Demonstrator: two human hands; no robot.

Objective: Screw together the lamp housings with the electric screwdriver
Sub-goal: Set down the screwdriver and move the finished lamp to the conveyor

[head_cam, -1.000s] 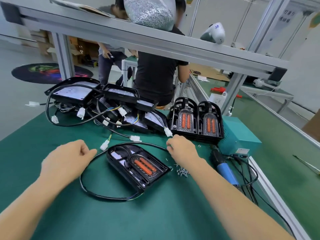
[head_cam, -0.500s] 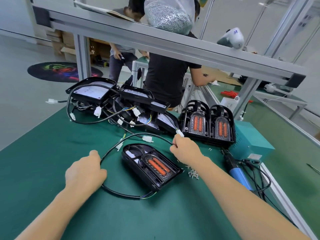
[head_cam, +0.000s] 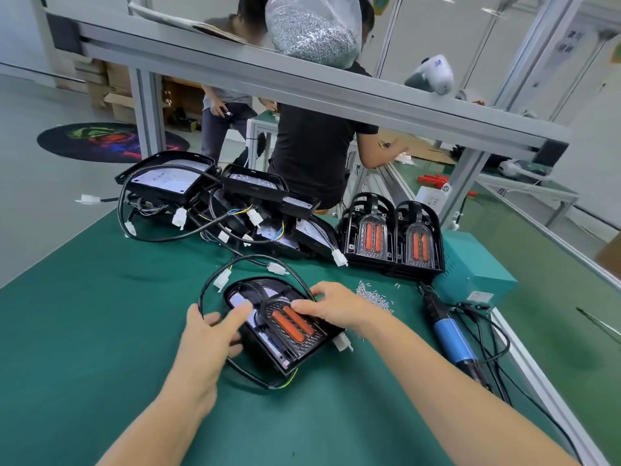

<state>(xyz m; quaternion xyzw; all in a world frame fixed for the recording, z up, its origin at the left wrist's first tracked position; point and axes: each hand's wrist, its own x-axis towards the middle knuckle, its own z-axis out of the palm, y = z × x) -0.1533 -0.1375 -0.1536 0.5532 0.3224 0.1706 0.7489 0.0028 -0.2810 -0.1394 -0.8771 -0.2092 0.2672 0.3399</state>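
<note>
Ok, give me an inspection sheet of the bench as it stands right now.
Surface: green mat on a metal-framed bench.
Job's things: lamp housing flat in front; two housings upright behind; electric screwdriver lying at right, untouched.
Clutter: loose screws; pile of unfinished housings; teal box.
Grip: left hand fingers extended onto the housing's near-left side; right hand fingers resting on its top.
Cables: black lead loops round the front housing; screwdriver cords tangled at right.
Surroundings: bag of screws on the overhead rail; two people beyond.
</note>
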